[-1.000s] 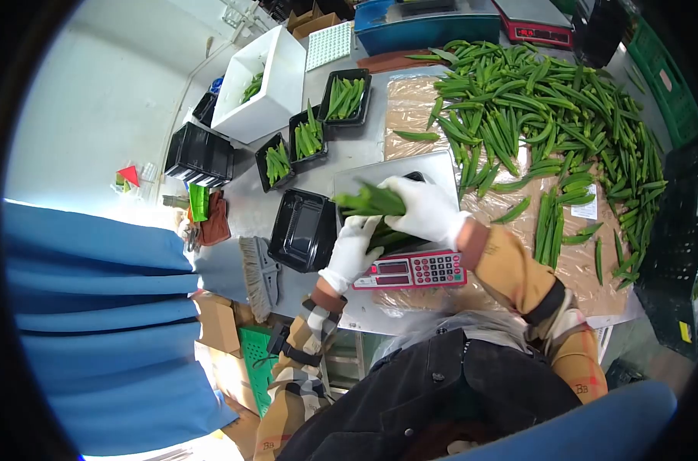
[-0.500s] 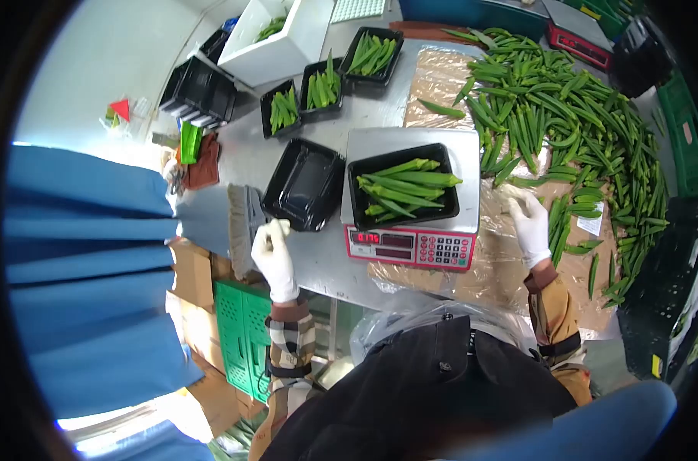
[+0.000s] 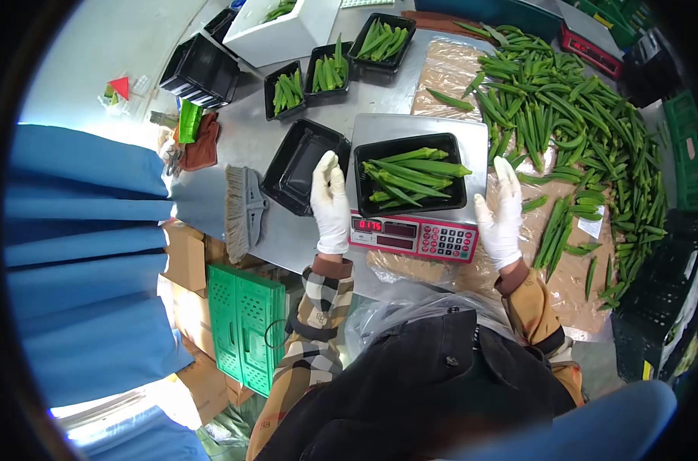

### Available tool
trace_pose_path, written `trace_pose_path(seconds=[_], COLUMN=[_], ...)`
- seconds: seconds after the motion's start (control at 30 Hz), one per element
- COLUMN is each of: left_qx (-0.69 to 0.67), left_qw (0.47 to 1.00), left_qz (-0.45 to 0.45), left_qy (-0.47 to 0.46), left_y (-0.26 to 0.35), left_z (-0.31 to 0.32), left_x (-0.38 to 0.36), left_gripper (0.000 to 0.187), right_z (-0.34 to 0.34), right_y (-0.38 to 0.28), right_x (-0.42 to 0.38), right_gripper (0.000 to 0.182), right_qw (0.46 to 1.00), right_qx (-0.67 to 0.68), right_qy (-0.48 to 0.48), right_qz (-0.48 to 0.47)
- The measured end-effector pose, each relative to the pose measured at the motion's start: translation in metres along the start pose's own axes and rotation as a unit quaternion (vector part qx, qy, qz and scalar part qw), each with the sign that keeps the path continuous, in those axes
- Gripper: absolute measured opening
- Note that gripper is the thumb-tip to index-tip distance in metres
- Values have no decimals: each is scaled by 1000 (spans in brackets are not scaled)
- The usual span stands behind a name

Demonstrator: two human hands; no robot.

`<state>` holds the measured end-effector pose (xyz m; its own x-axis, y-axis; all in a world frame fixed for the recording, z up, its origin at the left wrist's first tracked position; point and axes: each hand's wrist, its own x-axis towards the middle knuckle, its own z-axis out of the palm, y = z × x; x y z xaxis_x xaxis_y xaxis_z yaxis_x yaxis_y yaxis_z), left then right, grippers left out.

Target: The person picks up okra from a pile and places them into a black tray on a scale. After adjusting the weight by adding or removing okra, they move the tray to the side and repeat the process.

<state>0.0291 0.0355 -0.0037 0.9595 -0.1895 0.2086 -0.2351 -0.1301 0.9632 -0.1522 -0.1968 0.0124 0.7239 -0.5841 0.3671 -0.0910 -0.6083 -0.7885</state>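
A black tray (image 3: 362, 201) of okra (image 3: 418, 175) rests on the metal platform of a red-and-white digital scale (image 3: 410, 240), whose red display appears to read 0.175. My left hand (image 3: 330, 206), in a white glove, is open just left of the scale, fingers pointing up and nothing held. Beneath and beside it lies an empty black tray (image 3: 291, 165). My right hand (image 3: 502, 219), also gloved, is open with thumb apart from the fingers, close to the scale's right edge. Both hands flank the filled tray without visibly gripping it.
Loose okra (image 3: 571, 115) is heaped on the right over plastic-covered cardboard. Three filled trays (image 3: 329, 71) stand at the back, near a white foam box (image 3: 287, 34) and stacked black trays (image 3: 199, 73). A brush (image 3: 243, 207) lies at the left edge, above a green crate (image 3: 245, 326).
My left hand has moved right and up, from beside the empty tray to the scale. My right hand has shifted left toward the scale, and its fingers have straightened.
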Motion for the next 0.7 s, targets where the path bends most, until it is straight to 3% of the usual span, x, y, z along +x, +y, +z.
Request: trace_pose_path(seconds=[0.07,0.13,0.2,0.33,0.4,0.43,0.47,0.5,0.53,0.7], left_qx=[0,164,232,171,111,239,217,112,3,-18], left_qw=[999,978,961,975,991,967,971,966,915,933], left_qz=[22,101,122,89,45,26,21,-152,-318,-267], left_qy=[-39,-81,-86,-106,-62,-81,-98,-176,-247,-239], left_y=[0,-13,-6,-10,-5,9,-19,-14,-8,6], left_z=[18,32,46,32,31,21,12,6,5,57], left_x=[-1,-6,-15,-12,-15,-17,-14,-3,7,62], left_gripper=[41,43,43,48,53,60,43,32,22,17], right_z=[14,28,38,18,3,-4,-11,-18,-25,-56], right_y=[1,-1,-3,3,6,14,25,36,44,58], right_x=[0,-3,-7,5,3,-2,-9,-17,-26,-60], right_gripper=[70,71,67,54,53,54,54,55,55,54], right_qw=[996,990,979,965,987,991,993,994,994,988], right_qx=[-78,-97,-139,-200,-121,-113,-105,-105,-104,-106], right_qy=[2,-78,-129,-155,-99,-72,-45,-33,-22,-27], right_qz=[-52,-70,-72,-71,-27,-18,-11,7,24,109])
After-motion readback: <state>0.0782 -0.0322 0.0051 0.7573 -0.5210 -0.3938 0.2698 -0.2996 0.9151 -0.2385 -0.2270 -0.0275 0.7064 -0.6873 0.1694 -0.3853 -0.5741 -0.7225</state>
